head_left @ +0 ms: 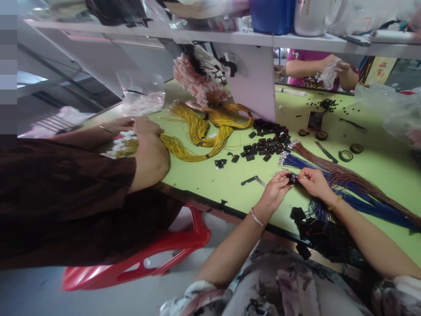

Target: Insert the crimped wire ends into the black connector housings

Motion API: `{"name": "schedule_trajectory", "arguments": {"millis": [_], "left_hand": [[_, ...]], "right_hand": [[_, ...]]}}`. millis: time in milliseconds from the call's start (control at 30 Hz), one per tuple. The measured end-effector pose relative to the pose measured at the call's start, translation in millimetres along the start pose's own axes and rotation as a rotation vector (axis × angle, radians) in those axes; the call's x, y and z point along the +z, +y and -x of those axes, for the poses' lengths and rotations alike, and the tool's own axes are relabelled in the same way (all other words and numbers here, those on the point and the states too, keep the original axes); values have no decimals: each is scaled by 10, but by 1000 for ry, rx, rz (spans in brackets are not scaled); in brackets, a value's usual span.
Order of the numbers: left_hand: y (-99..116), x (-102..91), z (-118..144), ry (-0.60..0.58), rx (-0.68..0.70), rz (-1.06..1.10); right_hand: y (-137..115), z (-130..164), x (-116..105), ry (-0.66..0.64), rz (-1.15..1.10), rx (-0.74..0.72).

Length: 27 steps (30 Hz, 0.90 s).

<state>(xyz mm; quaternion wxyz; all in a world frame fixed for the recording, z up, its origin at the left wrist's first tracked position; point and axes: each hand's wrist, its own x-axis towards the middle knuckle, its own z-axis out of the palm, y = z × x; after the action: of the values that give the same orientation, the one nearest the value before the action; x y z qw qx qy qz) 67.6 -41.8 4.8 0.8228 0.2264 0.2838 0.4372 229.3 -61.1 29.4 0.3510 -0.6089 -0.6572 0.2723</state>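
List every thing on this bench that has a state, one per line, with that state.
left hand: pinching a small black connector
right hand: fingers at the same connector
blue wires: bundled, lying flat
brown wires: bundled beside the blue
yellow wires: looped in bunches
loose black connectors: heaped on the green table
tape rolls: lying flat

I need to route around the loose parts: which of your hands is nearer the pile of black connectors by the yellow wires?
Left. The left hand sits just below the pile of black connectors, towards the table's near edge. The right hand is further right, over the blue wires.
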Motion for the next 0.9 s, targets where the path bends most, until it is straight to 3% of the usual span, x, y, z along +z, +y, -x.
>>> {"name": "schedule_trajectory", "arguments": {"millis": [500,800,900], "left_hand": [[-19,0,20,9,32,-124],[-8,-4,46,63,30,-214],[-10,-6,37,60,37,-238]], "right_hand": [[36,8,56,37,10,-20],[-71,14,-51,-165,128,-146],[-62,11,-43,-171,155,-164]]}}
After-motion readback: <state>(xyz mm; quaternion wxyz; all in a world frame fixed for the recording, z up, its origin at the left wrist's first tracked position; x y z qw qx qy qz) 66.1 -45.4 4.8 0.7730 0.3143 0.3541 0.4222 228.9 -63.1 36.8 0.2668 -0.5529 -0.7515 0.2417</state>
